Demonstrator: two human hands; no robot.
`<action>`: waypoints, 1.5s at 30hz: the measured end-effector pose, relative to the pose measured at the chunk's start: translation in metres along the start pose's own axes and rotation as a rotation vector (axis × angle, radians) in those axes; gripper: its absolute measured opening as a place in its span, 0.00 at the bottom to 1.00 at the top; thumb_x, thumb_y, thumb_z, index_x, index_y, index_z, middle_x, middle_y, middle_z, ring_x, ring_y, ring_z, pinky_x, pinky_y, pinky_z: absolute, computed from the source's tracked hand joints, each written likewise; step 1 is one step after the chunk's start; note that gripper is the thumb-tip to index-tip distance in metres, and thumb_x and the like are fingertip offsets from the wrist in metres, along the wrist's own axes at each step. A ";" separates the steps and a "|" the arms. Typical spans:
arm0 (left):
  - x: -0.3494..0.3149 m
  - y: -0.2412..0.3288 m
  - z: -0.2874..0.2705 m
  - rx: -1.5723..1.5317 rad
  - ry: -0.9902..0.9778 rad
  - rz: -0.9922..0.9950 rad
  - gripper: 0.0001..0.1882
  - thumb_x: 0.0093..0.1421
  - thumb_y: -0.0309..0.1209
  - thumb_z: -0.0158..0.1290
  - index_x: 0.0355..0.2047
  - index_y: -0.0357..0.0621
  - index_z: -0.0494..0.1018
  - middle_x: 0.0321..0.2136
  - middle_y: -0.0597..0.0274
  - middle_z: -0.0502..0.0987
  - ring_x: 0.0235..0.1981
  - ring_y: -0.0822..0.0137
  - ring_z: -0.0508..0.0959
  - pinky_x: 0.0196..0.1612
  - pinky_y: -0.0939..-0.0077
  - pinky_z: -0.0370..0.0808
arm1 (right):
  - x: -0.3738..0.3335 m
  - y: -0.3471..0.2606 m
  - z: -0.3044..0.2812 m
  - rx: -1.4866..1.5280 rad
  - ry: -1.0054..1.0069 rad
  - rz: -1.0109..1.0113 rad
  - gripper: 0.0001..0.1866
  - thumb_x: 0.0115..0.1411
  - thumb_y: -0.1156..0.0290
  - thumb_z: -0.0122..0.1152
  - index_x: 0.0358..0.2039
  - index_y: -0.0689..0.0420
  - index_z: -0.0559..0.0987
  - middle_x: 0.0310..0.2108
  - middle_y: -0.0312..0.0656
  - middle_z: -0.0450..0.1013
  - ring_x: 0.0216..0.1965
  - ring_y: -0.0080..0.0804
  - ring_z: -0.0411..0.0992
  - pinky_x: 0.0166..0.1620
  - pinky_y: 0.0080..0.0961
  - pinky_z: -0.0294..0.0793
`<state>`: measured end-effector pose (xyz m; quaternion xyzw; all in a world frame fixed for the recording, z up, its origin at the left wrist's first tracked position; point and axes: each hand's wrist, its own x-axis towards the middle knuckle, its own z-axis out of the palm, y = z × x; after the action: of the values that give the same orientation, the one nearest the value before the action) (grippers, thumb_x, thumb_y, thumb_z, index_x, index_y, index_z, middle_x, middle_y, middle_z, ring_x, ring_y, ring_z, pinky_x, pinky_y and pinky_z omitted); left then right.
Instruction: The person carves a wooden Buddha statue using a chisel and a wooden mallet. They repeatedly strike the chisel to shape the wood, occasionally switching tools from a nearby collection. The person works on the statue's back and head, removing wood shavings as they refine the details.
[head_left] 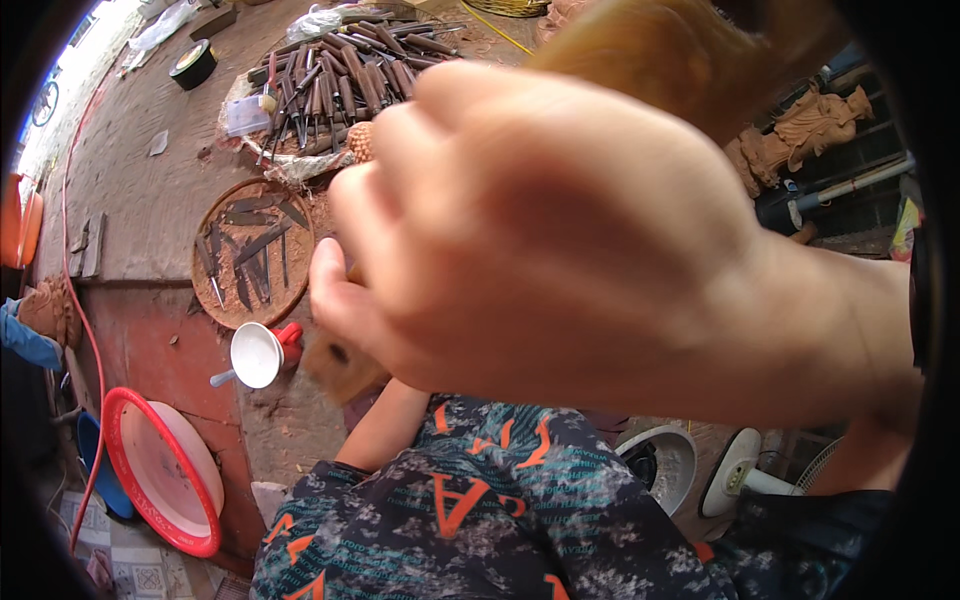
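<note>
"What's the right hand (560,240) gripping?"
"Can't tell: its fingers (368,212) curl inward; the left is hidden. A blurred brown piece (655,60) shows above."
"Why heap the wooden-handled tools (345,80) there?"
"Easy reach, probably."

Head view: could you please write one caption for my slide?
A curled right hand, blurred, dominates the foreground; beyond lie piled brown-handled tools and a round tray of dark blades.
</note>
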<state>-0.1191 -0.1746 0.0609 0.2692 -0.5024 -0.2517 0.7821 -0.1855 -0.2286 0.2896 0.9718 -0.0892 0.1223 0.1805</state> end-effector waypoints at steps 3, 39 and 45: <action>-0.003 -0.002 0.011 -0.025 0.044 0.011 0.14 0.65 0.25 0.49 0.48 0.42 0.60 0.44 0.41 0.72 0.46 0.54 0.76 0.51 0.59 0.74 | -0.015 0.002 -0.005 0.047 0.019 0.035 0.25 0.45 0.69 0.63 0.47 0.38 0.80 0.22 0.32 0.61 0.18 0.23 0.61 0.20 0.18 0.59; 0.016 0.014 0.012 0.202 -0.134 0.042 0.16 0.60 0.27 0.58 0.42 0.40 0.62 0.40 0.37 0.74 0.43 0.47 0.79 0.45 0.59 0.78 | -0.133 -0.020 -0.039 0.162 -0.108 0.266 0.34 0.45 0.87 0.60 0.47 0.31 0.78 0.22 0.32 0.60 0.18 0.19 0.59 0.17 0.13 0.58; 0.018 0.015 0.013 0.254 -0.168 0.031 0.16 0.60 0.27 0.59 0.42 0.40 0.62 0.40 0.38 0.74 0.41 0.47 0.80 0.43 0.60 0.79 | -0.139 -0.018 -0.038 0.128 -0.133 0.306 0.35 0.46 0.87 0.59 0.48 0.30 0.77 0.24 0.35 0.61 0.18 0.21 0.59 0.18 0.14 0.60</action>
<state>-0.1221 -0.1777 0.0875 0.3360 -0.5979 -0.1956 0.7009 -0.3215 -0.1797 0.2802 0.9624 -0.2396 0.0894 0.0912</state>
